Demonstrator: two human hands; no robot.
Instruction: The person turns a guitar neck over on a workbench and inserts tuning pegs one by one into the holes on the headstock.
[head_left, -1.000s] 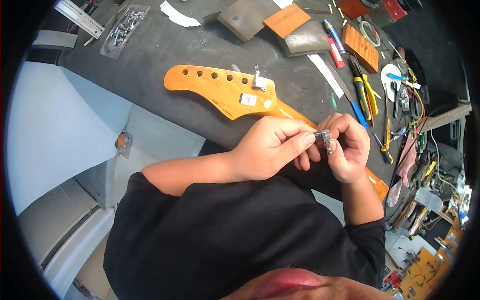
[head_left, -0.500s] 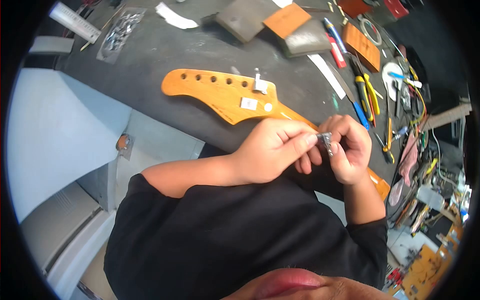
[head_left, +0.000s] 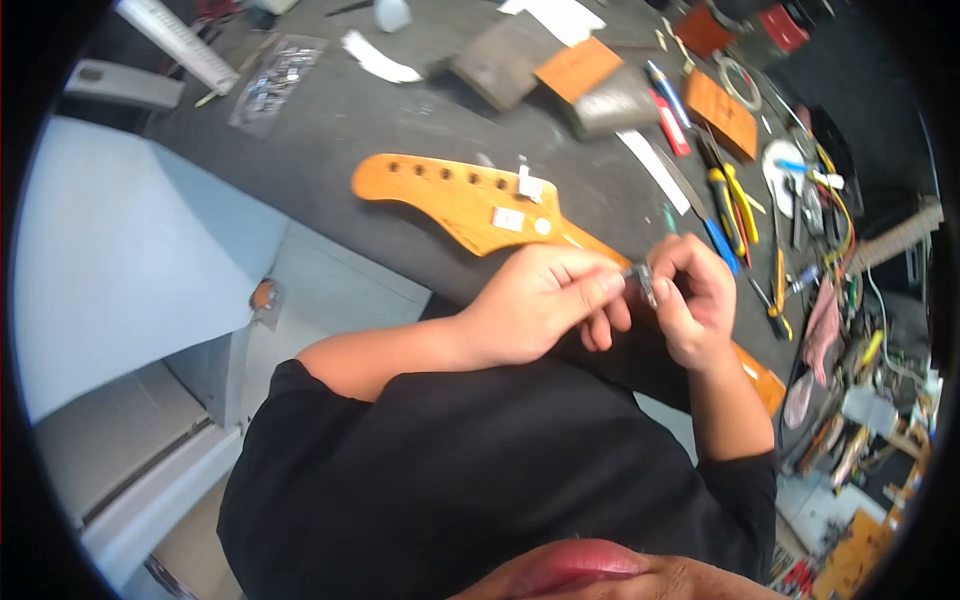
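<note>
Hardware (head_left: 645, 284) of angled silvery metal is pinched between the left hand (head_left: 545, 305) and right hand (head_left: 697, 305), near the amber wooden guitar neck (head_left: 450, 205); since a second ago, neither grip has changed, leaving it unmounted.

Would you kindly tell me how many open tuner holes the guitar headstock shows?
5, in one row on the guitar headstock: first hole by the rounded tip, then second, third, fourth, and fifth beside the mounted tuning machine, which may hide another.
</note>
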